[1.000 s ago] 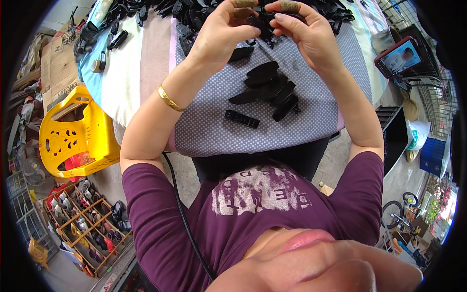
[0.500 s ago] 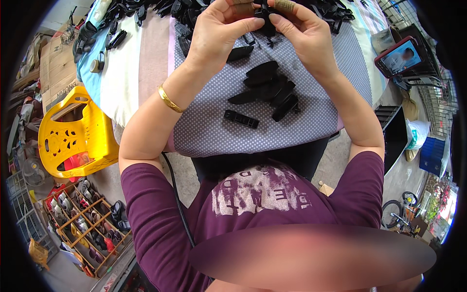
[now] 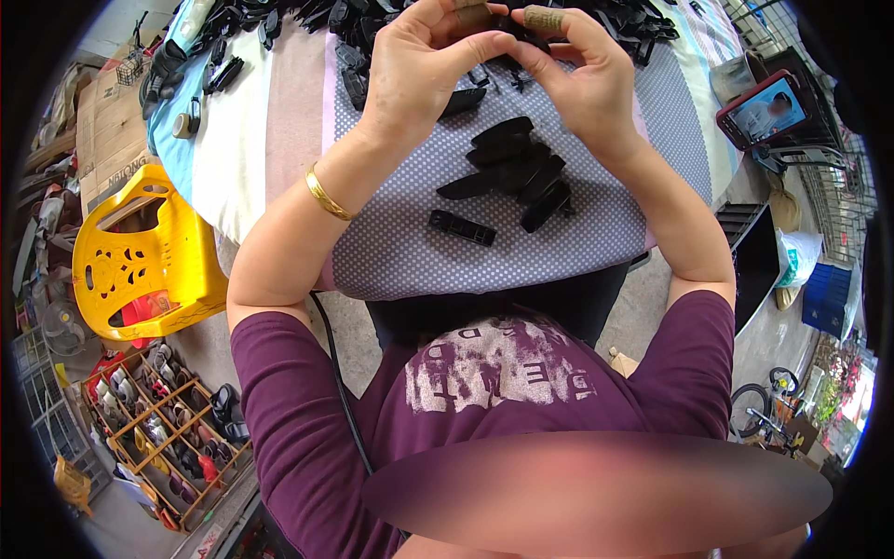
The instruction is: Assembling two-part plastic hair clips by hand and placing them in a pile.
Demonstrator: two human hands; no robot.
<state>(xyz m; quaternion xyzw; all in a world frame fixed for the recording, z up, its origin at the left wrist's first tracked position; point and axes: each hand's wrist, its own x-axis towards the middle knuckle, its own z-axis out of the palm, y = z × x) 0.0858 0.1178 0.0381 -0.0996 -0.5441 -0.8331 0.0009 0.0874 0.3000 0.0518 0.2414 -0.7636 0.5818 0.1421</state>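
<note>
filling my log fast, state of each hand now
Left hand: fingers curled, whether holding cannot be told.
Right hand: closed, holding a black piece.

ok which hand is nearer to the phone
Right. The right hand is left of the phone, with a gap between them; the left hand is farther left, beyond the right hand.

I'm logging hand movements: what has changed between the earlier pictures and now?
The left hand moved its thumb up and right, the right hand its thumb down and left; the tips now meet in view. Nothing was visibly let go. The loose black pieces and phone stayed put.
</note>
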